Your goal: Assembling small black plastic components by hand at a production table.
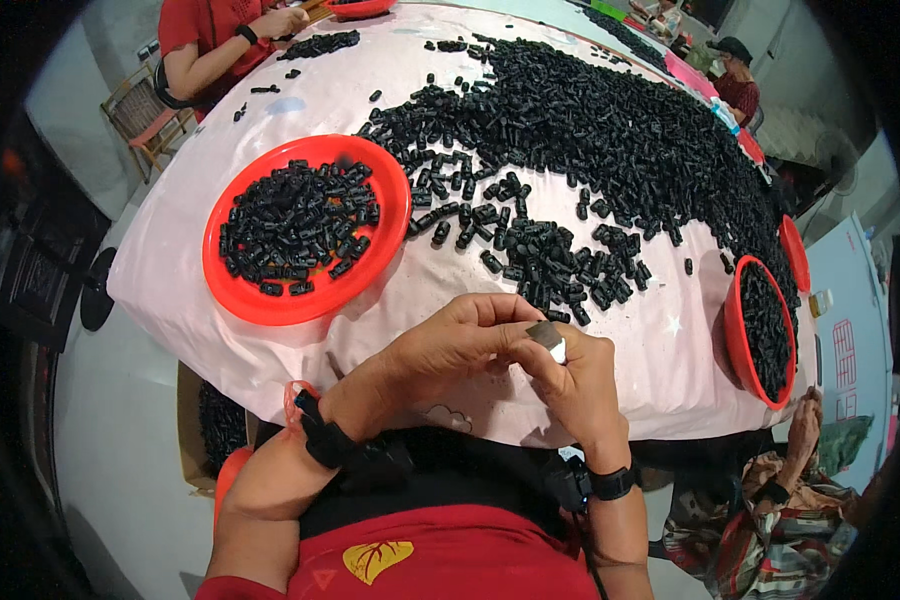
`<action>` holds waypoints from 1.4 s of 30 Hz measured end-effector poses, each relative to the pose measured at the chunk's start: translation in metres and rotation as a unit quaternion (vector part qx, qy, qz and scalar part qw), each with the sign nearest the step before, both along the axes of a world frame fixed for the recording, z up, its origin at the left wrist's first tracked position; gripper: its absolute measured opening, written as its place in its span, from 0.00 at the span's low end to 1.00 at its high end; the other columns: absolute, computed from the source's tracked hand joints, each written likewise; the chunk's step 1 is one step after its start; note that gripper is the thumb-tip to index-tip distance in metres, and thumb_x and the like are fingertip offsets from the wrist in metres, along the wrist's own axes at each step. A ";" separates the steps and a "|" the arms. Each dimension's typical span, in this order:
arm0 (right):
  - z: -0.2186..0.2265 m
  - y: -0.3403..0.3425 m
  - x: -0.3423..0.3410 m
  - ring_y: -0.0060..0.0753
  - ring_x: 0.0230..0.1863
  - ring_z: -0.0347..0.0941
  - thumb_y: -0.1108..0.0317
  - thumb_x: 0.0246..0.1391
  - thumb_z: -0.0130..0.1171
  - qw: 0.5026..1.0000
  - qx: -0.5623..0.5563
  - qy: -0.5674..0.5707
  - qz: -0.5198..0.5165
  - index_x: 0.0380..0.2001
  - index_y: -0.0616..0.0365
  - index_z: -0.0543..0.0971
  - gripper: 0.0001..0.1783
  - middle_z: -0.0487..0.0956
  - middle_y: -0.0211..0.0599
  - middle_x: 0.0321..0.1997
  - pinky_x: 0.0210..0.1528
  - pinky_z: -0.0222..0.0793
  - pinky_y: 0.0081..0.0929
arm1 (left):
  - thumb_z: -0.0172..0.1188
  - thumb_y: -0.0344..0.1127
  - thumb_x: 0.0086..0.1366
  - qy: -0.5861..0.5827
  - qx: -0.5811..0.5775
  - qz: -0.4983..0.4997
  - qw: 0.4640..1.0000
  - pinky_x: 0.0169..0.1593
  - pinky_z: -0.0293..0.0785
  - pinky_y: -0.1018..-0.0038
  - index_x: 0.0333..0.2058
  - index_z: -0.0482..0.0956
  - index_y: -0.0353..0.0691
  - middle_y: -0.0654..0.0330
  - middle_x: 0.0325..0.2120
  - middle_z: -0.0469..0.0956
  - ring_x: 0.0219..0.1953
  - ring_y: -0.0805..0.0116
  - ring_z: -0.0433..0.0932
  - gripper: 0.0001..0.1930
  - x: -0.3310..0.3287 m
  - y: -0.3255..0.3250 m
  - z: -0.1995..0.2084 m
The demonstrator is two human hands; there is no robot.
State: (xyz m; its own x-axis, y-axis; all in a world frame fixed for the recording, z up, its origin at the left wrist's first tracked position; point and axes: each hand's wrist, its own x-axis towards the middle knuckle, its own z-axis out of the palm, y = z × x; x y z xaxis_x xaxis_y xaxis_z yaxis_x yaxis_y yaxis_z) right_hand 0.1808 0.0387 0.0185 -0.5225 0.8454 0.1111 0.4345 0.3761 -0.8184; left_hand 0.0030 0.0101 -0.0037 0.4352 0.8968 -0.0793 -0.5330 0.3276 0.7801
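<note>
My left hand (448, 345) and my right hand (578, 385) meet at the near edge of the table, fingertips pinched together. Whatever lies between the fingers is hidden. A small grey-brown piece with a white part (547, 338) sits at my right thumb and forefinger; whether it is a wrap or a tool I cannot tell. Just beyond my hands lies a loose cluster of small black ribbed plastic parts (540, 250). To the left, a red round tray (395, 215) holds many of the same parts.
A large heap of black parts (590, 130) covers the far right of the pink tablecloth (170, 225). At the right edge stands a filled red bowl (735, 335). Other people sit around: a red-shirted person (205, 60) at far left, another far right, and a patterned sleeve (760, 530) near right.
</note>
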 end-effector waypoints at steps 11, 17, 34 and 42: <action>-0.006 0.001 0.001 0.25 0.17 0.71 0.53 0.50 0.63 0.999 -0.017 0.027 -0.020 0.30 0.60 0.81 0.19 0.76 0.37 0.15 0.20 0.65 0.24 | 0.56 0.36 0.65 -0.008 -0.005 0.000 1.000 0.37 0.70 0.85 0.42 0.73 0.39 0.69 0.32 0.75 0.33 0.84 0.73 0.10 0.002 -0.001 0.000; 0.002 -0.004 -0.003 0.17 0.19 0.68 0.57 0.50 0.64 0.997 -0.064 0.020 -0.022 0.28 0.62 0.81 0.16 0.75 0.35 0.16 0.21 0.64 0.22 | 0.56 0.37 0.65 0.019 0.004 0.018 1.000 0.31 0.64 0.87 0.42 0.74 0.41 0.71 0.31 0.75 0.29 0.86 0.69 0.10 0.001 -0.002 0.008; 0.005 -0.004 -0.006 0.10 0.21 0.63 0.65 0.53 0.61 0.974 -0.009 0.214 -0.079 0.31 0.61 0.77 0.09 0.74 0.22 0.22 0.23 0.58 0.12 | 0.57 0.37 0.65 -0.058 -0.049 0.037 0.996 0.32 0.64 0.87 0.43 0.73 0.43 0.71 0.30 0.73 0.30 0.84 0.70 0.11 0.000 -0.002 0.014; 0.004 -0.009 -0.006 0.10 0.21 0.64 0.67 0.53 0.62 0.977 -0.007 0.199 -0.072 0.29 0.60 0.78 0.07 0.74 0.21 0.20 0.22 0.59 0.13 | 0.57 0.34 0.64 0.005 0.049 0.096 0.994 0.34 0.66 0.86 0.43 0.76 0.40 0.70 0.31 0.75 0.31 0.84 0.71 0.10 0.000 -0.001 0.004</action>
State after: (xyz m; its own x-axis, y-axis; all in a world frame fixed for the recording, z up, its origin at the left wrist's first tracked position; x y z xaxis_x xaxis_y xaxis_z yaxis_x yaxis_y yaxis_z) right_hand 0.1753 0.0296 0.0230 -0.3148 0.9104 0.2685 0.1279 0.3210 -0.9384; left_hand 0.0027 0.0095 0.0006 0.2548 0.9669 0.0100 -0.5703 0.1419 0.8091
